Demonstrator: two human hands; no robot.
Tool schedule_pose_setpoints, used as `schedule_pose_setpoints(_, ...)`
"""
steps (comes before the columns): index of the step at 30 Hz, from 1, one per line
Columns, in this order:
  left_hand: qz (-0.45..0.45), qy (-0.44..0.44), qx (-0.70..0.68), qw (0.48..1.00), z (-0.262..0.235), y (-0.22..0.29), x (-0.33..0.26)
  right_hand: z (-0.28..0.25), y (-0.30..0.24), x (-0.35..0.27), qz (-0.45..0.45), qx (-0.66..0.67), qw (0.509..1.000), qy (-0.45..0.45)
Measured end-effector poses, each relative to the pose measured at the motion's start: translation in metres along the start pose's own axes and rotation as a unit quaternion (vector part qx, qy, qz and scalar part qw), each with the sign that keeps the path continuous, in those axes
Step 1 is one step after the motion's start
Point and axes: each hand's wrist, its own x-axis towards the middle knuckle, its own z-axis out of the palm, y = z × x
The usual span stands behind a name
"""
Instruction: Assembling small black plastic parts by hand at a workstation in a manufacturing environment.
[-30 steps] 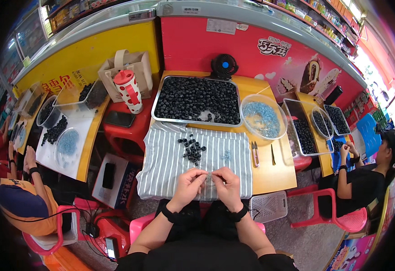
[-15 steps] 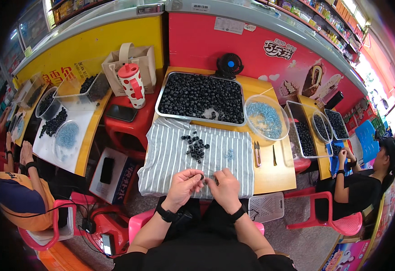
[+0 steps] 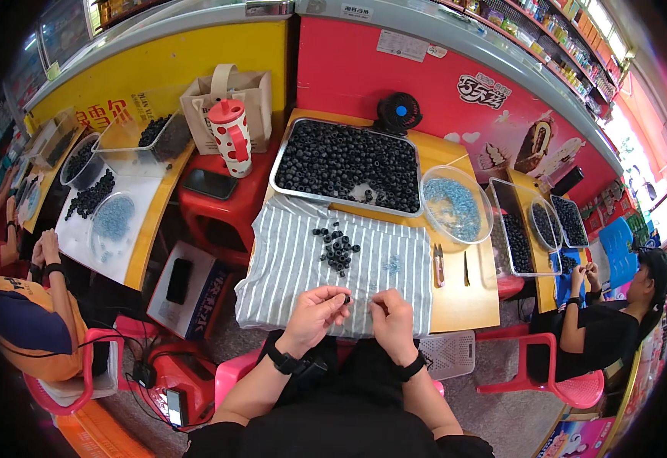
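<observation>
My left hand (image 3: 314, 314) is closed in a pinch on a small black ring-shaped part (image 3: 347, 299), just above the near edge of a grey-and-white striped cloth (image 3: 272, 267). My right hand (image 3: 394, 322) is apart from it, fingers pinched together; whatever they hold, if anything, is too small to make out. Beyond my hands, several black ring-shaped parts (image 3: 339, 252) lie loose on the cloth, with a few tiny pale blue clear pieces (image 3: 393, 264) to their right. A metal tray (image 3: 274, 169) full of the same black parts stands behind the cloth.
A round clear tub (image 3: 489, 221) of blue pieces stands right of the tray, near orange-handled snips (image 3: 439, 269) and thin black tweezers (image 3: 467, 271). A small black fan (image 3: 400, 113) is behind. On a red stool stand a spotted tumbler (image 3: 232, 141) and phone (image 3: 209, 184). Co-workers sit either side.
My hands, together before, have drawn apart, the right one moving rightward. The black part now shows at my left fingertips. The whole view has shifted slightly.
</observation>
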Motion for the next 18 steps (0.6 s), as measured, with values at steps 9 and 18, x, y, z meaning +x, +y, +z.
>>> schedule_pose_setpoints(9, -0.017, -0.019, -0.038, 0.999, 0.008, -0.002, 0.004, -0.010, 0.000, 0.009, 0.039, 0.103, 0.994, 0.021)
schedule_pose_setpoints(18, -0.014, -0.037, -0.037, 0.999, 0.001, -0.007, 0.001, -0.003, -0.027, 0.004, 0.096, 0.317, 0.941, -0.064)
